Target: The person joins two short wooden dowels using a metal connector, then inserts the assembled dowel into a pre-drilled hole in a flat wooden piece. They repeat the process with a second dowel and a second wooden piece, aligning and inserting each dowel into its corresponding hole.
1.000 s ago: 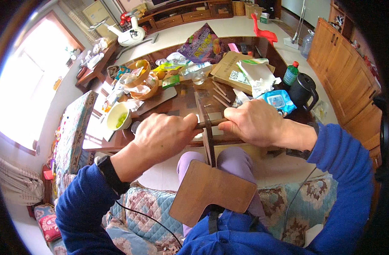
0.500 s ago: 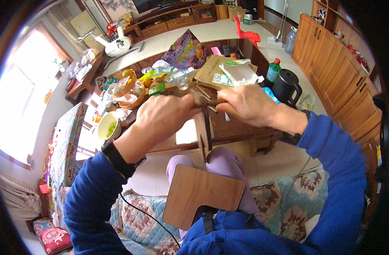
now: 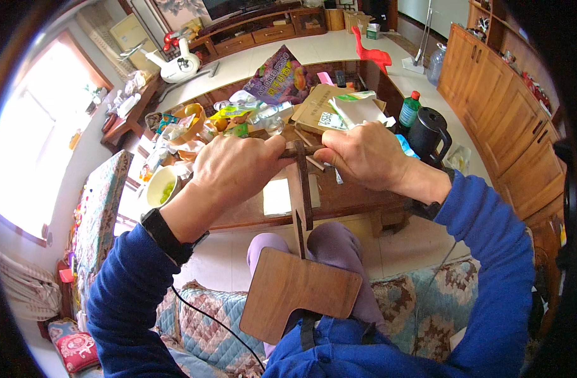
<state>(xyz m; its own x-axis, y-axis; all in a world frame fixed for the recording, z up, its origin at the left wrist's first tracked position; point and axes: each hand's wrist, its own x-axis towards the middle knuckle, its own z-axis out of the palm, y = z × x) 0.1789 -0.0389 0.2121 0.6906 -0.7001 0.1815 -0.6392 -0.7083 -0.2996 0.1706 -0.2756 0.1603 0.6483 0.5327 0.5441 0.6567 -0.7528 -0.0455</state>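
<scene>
My left hand and my right hand are both closed around a short dark wooden rod, one at each end. Between them, the rod meets the top of a narrow wooden upright that slopes down toward my lap. Below it, an L-shaped flat wooden board with rounded corners rests over my thighs. A thin dark strip links upright and board, though how they are joined I cannot make out. My fingers hide both rod ends.
On the brown table are loose thin sticks, a white sheet, a cardboard box, a white bowl of green fruit, a green bottle and a black kettle. A patterned sofa is beneath me.
The blurred hands and rod now show sharply, and the upright's top stands visible between my hands. The board has shifted slightly. Both hands keep their hold on the rod.
</scene>
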